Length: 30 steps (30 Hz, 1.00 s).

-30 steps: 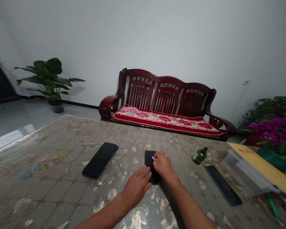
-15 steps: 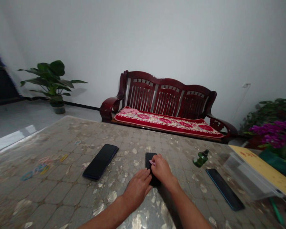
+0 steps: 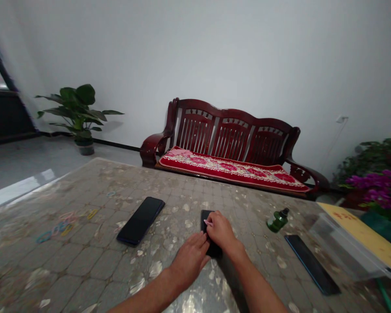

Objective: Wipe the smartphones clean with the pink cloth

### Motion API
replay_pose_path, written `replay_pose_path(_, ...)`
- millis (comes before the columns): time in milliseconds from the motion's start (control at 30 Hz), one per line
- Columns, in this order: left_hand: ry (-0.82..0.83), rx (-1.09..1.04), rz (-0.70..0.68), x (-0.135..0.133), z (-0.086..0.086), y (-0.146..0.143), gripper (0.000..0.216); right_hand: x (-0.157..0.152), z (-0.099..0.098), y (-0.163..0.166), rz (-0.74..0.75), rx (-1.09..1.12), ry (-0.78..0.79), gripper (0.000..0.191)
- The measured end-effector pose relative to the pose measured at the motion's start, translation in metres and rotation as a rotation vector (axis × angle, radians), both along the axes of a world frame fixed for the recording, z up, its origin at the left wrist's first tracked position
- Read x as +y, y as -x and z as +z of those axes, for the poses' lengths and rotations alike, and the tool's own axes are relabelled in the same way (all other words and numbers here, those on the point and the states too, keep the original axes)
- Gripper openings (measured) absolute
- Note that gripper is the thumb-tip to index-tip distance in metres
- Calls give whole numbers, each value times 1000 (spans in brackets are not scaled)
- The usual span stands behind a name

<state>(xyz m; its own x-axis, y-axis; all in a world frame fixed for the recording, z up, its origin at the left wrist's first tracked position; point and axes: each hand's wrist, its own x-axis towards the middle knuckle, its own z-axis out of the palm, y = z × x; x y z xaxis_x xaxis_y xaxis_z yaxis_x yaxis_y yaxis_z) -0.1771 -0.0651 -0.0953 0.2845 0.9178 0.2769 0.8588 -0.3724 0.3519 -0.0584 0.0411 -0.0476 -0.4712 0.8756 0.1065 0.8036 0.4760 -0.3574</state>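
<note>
A dark phone [image 3: 215, 249] lies on the table, partly covered by my hands. My left hand [image 3: 189, 255] steadies its left edge, fingers close together on the phone and thumb lower down. Over the phone's upper part, my right hand [image 3: 220, 230] is closed on a small pale pink piece [image 3: 208, 223], pressed near the screen; its exact kind is too small to make out. Left of my hands lies a second black phone [image 3: 140, 221], screen up. To the right are a green pump bottle [image 3: 278, 220] and a third phone [image 3: 312, 264] with a blue edge.
Several coloured rings [image 3: 63, 226] lie at the table's left. A clear plastic box [image 3: 337, 248] with a yellow board [image 3: 361, 232] on it stands at the right, near purple flowers [image 3: 378, 187]. Behind the patterned table [image 3: 94, 269] is a wooden bench [image 3: 231, 130].
The view has shifted slightly, so everything sits a little further right or lower. My hands keep nearly the same place on the phone, and the pink piece stays in my right hand.
</note>
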Motion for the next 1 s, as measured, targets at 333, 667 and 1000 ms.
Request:
replay_pose_path(333, -33, -29, 14, 0, 5, 0, 6, -9, 1, -3, 63, -38, 32, 10)
replay_pose_path(667, -137, 58, -15, -3, -4, -1, 8, -1, 3, 11, 46, -6, -2, 14)
replay_pose_path(1000, -134, 87, -26, -5, -2, -2, 10, 0, 4, 7, 36, 17, 20, 12)
